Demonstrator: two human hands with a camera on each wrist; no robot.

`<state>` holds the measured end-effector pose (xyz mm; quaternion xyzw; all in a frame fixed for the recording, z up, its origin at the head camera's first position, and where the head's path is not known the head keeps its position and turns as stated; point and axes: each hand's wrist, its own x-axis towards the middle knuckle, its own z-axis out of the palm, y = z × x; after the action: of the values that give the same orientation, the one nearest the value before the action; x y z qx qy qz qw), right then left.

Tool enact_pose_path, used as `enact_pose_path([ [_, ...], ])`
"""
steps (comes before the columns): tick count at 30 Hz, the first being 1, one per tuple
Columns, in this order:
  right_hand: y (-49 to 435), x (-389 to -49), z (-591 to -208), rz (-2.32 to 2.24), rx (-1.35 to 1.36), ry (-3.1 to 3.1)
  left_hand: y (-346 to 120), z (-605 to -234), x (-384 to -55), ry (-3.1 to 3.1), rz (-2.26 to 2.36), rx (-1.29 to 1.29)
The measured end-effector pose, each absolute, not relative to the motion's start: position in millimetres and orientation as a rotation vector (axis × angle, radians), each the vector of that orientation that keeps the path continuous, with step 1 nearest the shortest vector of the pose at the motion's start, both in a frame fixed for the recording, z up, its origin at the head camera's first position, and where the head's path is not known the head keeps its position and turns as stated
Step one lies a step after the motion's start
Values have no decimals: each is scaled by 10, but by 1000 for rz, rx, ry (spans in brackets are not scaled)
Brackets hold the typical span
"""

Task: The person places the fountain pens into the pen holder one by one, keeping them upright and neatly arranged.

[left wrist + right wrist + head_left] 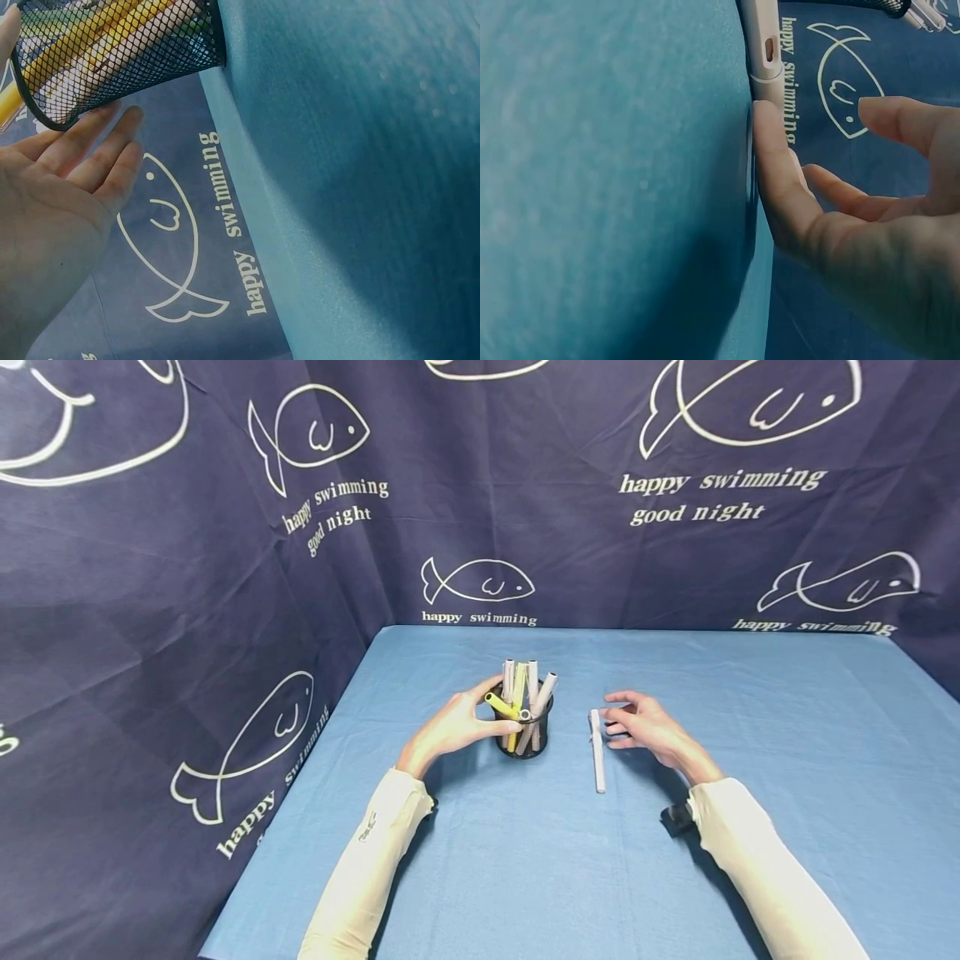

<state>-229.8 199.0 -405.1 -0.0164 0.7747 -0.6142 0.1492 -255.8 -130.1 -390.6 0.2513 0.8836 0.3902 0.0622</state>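
A white pen (597, 750) lies flat on the blue tabletop (570, 868), just to the right of a black mesh pen cup (525, 737), with its length running toward the person. The right hand (643, 727) sits at the pen's far end. Its fingers (776, 161) are loosely spread and one fingertip is laid against the barrel, close by the clip slot in the right wrist view; nothing is pinched.

The cup stands near the middle of the tabletop and holds a bundle of white and yellow markers (522, 693) leaning at angles. The left hand (453, 727) cups the cup's left side, its fingers (101, 146) straight and relaxed against the mesh and the thumb up near the rim, bracing it rather than gripping.

Judged from this layout, the step in hand looks like picking up the loose pen while the cup is kept steady. The next move would call for the thumb and forefinger to close across the barrel, then for a lift and a tilt toward upright that clears the crowded marker tops.
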Motion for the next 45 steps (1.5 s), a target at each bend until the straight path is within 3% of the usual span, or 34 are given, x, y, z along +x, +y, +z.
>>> enact_pose_path([
  [45,1901,-2377,-4061,-1599,-93,2276,-1307,-3897,-2539,2656,1206,741],
])
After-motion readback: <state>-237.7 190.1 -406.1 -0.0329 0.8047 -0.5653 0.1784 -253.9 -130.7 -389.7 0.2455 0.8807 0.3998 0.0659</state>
